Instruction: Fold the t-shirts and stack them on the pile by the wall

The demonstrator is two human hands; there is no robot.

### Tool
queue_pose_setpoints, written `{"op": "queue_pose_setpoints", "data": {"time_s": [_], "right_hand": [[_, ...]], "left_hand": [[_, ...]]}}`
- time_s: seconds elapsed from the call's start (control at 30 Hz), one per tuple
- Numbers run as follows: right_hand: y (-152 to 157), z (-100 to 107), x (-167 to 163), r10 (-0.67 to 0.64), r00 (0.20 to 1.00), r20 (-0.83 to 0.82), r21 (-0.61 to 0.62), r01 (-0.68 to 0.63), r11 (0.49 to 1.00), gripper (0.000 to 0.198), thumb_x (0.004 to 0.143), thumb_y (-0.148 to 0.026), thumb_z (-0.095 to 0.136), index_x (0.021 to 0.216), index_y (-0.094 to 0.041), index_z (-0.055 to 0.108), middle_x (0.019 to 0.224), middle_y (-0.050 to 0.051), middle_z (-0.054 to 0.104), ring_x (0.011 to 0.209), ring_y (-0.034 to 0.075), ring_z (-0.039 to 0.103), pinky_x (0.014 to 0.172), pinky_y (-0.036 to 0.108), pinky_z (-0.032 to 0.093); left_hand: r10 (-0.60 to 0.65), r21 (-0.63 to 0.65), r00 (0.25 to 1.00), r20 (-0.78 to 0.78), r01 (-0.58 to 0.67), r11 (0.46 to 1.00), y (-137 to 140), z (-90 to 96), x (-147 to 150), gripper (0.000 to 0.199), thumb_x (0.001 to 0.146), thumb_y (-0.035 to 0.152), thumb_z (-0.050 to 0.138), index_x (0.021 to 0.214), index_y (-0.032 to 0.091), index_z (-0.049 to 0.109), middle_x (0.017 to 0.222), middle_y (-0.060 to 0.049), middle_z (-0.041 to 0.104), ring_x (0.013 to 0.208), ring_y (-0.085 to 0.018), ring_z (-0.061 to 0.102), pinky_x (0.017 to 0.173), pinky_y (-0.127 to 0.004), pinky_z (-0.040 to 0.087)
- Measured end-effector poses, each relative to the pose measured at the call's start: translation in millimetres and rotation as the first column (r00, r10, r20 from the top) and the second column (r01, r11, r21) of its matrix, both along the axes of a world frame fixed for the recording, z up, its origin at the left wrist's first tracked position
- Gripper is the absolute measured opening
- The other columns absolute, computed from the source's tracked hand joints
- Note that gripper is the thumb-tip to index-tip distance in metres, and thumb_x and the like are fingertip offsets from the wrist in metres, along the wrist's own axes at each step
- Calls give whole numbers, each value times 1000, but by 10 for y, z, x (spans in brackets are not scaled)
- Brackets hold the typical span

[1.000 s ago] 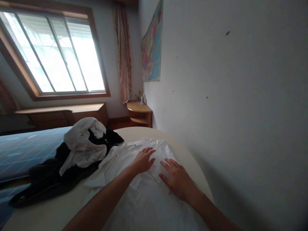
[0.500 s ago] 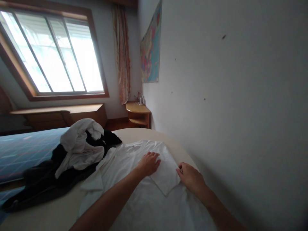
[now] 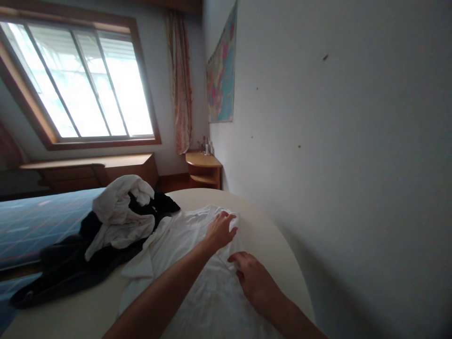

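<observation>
A white shirt (image 3: 197,278) lies spread flat on a round cream table (image 3: 278,249). My left hand (image 3: 221,230) rests on the shirt's far right shoulder, fingers curled over a fold of the cloth. My right hand (image 3: 252,278) lies palm down on the shirt's right side just below it, fingertips pressing the folded edge. Whether either hand pinches the cloth is hard to tell.
A heap of white and black clothes (image 3: 106,230) sits on the table's left side, touching the shirt. Behind it lies a bed with a blue cover (image 3: 31,221). A plain wall (image 3: 335,141) stands close on the right. A small wooden corner shelf (image 3: 204,167) is beyond the table.
The sleeve flap that lay open on the right half a second ago is now folded in over the shirt. My right hand came left onto the shirt; my left hand slid further away.
</observation>
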State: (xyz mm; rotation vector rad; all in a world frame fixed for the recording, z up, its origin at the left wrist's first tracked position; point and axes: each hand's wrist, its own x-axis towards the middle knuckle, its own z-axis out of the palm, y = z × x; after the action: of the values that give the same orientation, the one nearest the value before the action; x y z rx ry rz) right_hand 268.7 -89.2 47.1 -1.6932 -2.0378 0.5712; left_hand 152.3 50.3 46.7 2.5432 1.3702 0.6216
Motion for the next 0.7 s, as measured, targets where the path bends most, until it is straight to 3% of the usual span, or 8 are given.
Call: {"op": "queue_pose_setpoints", "data": {"time_s": [0.17,0.37,0.57,0.7], "right_hand": [[-81,-28,-77,47,998,30,-93,-44,995,58,76,4,39,121,-16,69,123,9,69,119,19,60,105,26,40],[-127,-24,-56,109,990,89,-111,-99,989,59,78,4,38,128,-11,64,134,12,63,126,21,55,111,29,37],[-208,57,-19,-28,937,347,-152,86,985,48,85,0,42,126,-15,62,120,14,69,104,28,69,90,38,53],[-239,213,-44,-58,924,379,-199,142,970,31,94,-12,44,118,-16,64,107,14,74,98,32,72,82,40,54]], "left_hand": [[-137,1,980,-147,138,990,12,-59,45,31,90,19,55,115,28,71,131,-7,59,115,-26,56,91,-37,52],[-47,17,961,-272,54,998,-30,-94,203,27,93,29,53,108,17,72,134,-19,55,119,-36,53,92,-49,49],[48,-5,964,-261,-51,999,-37,-116,260,34,93,10,42,111,15,70,116,-20,65,113,-34,59,93,-47,47],[67,-48,984,-166,-75,996,20,-106,148,43,91,5,39,116,22,69,115,-13,67,107,-27,63,90,-37,48]]}}
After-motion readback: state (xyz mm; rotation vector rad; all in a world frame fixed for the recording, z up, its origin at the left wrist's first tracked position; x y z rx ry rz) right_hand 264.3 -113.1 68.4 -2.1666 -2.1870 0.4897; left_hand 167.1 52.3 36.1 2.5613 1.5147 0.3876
